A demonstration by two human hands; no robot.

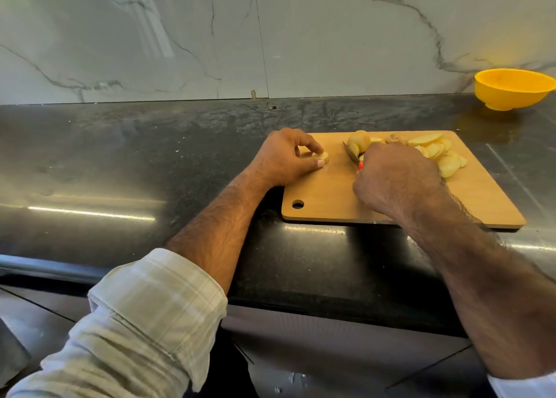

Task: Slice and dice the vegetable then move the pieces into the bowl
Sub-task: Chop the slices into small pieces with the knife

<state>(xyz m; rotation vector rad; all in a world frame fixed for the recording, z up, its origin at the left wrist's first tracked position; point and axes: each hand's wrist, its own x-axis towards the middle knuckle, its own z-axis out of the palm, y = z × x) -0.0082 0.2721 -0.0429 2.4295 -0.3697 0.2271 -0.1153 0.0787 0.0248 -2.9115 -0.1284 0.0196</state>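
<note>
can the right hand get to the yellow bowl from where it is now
Probably yes: the bowl sits apart on the counter beyond the cutting board, nothing between, but the right hand grips the knife.

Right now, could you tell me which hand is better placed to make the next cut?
The right hand: it already holds the knife, blade beside the potato. The left hand pinches a small piece, so it steadies.

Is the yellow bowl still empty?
Empty as far as visible: the yellow bowl shows only bare inner wall, upright by the backsplash; the potato slices lie on the cutting board.
</note>
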